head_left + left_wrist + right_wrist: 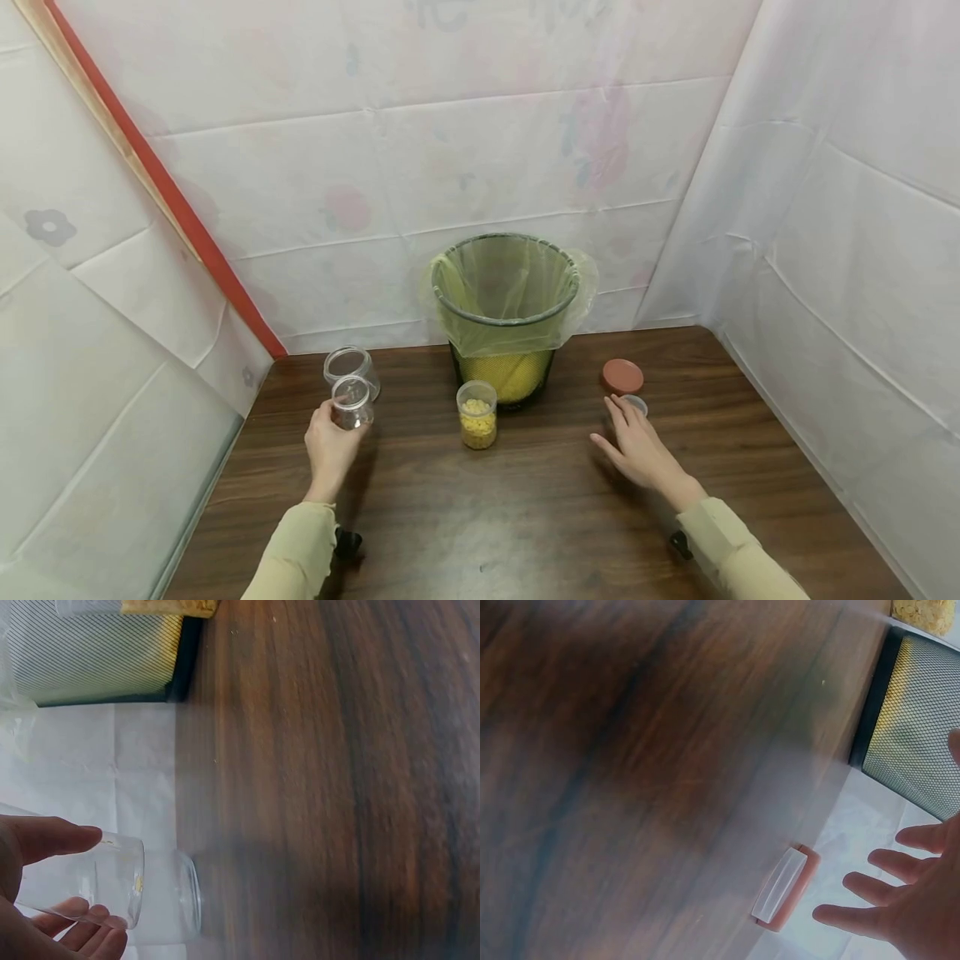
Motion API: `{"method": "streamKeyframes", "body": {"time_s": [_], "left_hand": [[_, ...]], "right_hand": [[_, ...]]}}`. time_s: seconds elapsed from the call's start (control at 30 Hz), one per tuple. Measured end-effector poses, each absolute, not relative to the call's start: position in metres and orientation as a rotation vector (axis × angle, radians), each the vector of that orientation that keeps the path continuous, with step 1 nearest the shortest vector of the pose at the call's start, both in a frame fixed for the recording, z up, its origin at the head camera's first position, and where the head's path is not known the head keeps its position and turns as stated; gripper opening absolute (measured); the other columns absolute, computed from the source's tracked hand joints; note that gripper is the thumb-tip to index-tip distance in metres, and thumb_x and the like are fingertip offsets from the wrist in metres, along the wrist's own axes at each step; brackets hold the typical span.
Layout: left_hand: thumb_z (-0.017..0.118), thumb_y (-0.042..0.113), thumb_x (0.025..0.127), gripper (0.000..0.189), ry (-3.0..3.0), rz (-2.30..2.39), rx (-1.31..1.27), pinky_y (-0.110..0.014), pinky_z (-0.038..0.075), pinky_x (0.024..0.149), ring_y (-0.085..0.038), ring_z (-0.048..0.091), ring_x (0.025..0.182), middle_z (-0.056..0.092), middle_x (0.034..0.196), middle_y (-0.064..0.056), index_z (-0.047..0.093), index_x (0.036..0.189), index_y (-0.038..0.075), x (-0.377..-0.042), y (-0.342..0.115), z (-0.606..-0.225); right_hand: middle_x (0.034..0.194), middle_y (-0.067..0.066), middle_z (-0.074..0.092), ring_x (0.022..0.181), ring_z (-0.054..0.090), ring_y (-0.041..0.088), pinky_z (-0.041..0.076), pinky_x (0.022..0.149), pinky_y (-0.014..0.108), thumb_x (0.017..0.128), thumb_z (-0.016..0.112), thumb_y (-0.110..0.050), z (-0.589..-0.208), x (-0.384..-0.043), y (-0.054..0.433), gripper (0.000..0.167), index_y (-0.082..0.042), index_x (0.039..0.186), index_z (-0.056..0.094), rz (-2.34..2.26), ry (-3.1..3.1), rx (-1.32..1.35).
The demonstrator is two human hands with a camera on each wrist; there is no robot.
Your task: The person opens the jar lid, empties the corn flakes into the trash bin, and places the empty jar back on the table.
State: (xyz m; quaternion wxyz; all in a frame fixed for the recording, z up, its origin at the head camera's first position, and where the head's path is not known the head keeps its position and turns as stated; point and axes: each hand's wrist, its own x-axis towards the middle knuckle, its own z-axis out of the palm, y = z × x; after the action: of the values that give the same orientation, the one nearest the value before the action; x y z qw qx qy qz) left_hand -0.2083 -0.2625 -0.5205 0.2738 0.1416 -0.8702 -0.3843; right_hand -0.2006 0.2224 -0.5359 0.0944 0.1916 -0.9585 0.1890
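My left hand (331, 447) grips a small clear jar (352, 407) between thumb and fingers. In the left wrist view a few yellow specks cling inside this jar (90, 877), which is held above the tabletop. A wider clear jar (374, 382) stands just behind it on the table. On the other side, my right hand (642, 450) hovers with spread fingers and nothing in its grasp. Beyond its fingertips lie a reddish lid (622, 377) and a translucent lid (636, 405), partly hidden by the hand; the right wrist view shows the translucent lid (780, 885) against the reddish one.
A clear container of yellow flakes (478, 425) stands at mid-table. Behind it is a black mesh bin (546, 375) with a yellow plastic liner (495, 337). White sheeting (300, 183) hangs along the back and both sides of the brown wooden table (480, 525).
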Motion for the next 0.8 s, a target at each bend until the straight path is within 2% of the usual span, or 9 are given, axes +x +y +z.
{"method": "streamKeyframes", "body": {"time_s": [0.47, 0.8], "left_hand": [[0.081, 0.008, 0.063, 0.050, -2.442, -1.037, 0.449, -0.053, 0.043, 0.077, -0.044, 0.059, 0.089, 0.063, 0.097, -0.028, 0.060, 0.107, -0.003, -0.211, -0.276, -0.523], [0.080, 0.010, 0.065, 0.049, -2.490, -1.080, 0.515, -0.051, 0.045, 0.077, -0.043, 0.061, 0.091, 0.068, 0.097, -0.027, 0.061, 0.109, -0.001, -0.218, -0.286, -0.528]], "right_hand": [[0.142, 0.028, 0.036, 0.130, 0.035, 0.045, 0.032, 0.103, 0.058, 0.095, 0.053, -0.041, -0.536, -0.200, 0.231, 0.071, 0.008, 0.142, 0.033, 0.560, -2.823, 0.537], [0.143, 0.029, 0.035, 0.128, 0.035, 0.048, 0.032, 0.102, 0.060, 0.095, 0.054, -0.040, -0.537, -0.198, 0.240, 0.070, 0.009, 0.141, 0.033, 0.566, -2.810, 0.514]]}}
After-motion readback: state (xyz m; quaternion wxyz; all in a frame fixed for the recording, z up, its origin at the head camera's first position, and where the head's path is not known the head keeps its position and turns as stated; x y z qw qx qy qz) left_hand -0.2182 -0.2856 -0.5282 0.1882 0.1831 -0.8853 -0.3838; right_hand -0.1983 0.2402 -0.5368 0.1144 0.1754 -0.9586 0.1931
